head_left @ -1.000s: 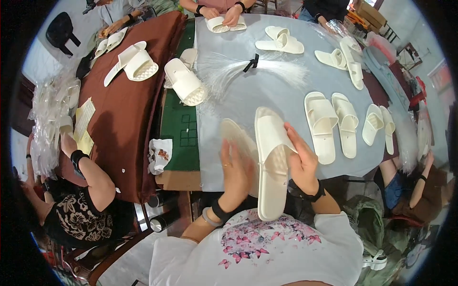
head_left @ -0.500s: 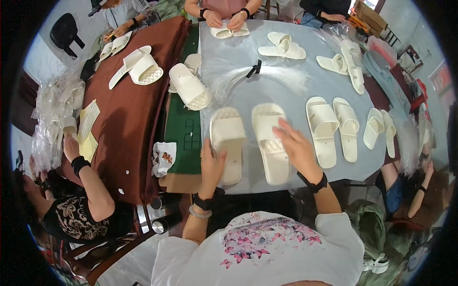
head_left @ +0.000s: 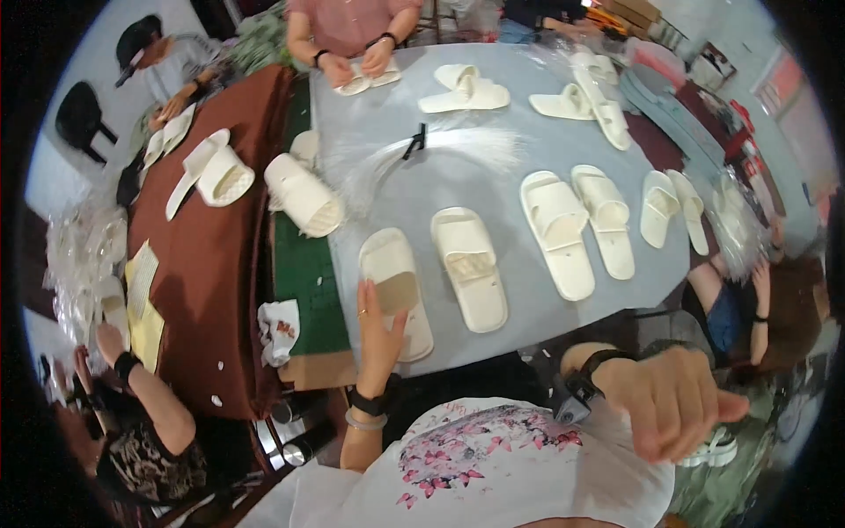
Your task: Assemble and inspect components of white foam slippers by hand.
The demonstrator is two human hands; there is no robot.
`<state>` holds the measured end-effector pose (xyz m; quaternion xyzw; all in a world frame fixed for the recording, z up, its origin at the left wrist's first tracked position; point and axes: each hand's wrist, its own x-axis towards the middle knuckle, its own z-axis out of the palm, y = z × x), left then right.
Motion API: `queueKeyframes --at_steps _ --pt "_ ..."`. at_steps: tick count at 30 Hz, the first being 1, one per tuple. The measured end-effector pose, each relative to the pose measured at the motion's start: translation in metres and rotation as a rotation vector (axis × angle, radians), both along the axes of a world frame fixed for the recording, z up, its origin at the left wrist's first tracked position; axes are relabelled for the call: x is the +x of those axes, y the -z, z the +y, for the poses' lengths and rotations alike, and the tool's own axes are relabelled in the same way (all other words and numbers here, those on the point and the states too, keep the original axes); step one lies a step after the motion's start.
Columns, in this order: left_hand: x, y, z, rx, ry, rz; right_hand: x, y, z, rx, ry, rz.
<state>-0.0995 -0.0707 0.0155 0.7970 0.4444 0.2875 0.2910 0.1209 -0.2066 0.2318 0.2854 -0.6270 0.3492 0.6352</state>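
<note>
Head view, looking down on a grey table (head_left: 493,114) set with cream slippers.

Left hand (head_left: 378,330) lies flat, fingers loose and spread, on the heel end of the near-left slipper (head_left: 395,286). Not gripping it; palm rests on the sole, fingertips near the strap opening. This slipper lies toe away from the person, near the table's front edge.

Its partner slipper (head_left: 469,264) lies just beside it to the right, parallel, not touching. No hand on it.

Right hand (head_left: 673,400) is off the table, out to the right past the table's edge, over the lap area. Fingers half curled and apart, holding nothing. A dark watch (head_left: 585,387) sits on that wrist; a dark band and a pale bangle on the left wrist.

Further right on the table: a second pair of slippers (head_left: 576,229), laid parallel, then a smaller third pair (head_left: 669,207).

Mid-table, a fan of clear plastic ties (head_left: 440,150) held by a dark clip.

Left of the grey table, a green mat (head_left: 304,273), then a brown cloth (head_left: 211,290) with more slippers on it.

Far side: another person's hands (head_left: 365,62) hold a slipper pair. Lower left, a seated person handles clear bags (head_left: 84,255).
</note>
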Motion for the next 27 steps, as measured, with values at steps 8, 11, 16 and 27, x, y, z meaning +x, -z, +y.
queueKeyframes --at_steps 8,11,16,27 --pt "0.010 -0.001 -0.006 0.011 0.001 0.096 -0.019 -0.031 -0.026 -0.135 -0.075 0.064" --pt "0.017 0.002 -0.008 -0.052 0.077 0.065 -0.015 -0.034 -0.022 -0.123 -0.075 0.040" --pt "0.039 -0.015 -0.017 -0.213 0.139 -0.079 -0.003 -0.032 -0.009 0.136 -0.143 -0.193" --pt "0.031 -0.040 0.056 0.318 0.103 0.256 0.040 0.077 0.053 -0.820 1.121 -1.129"
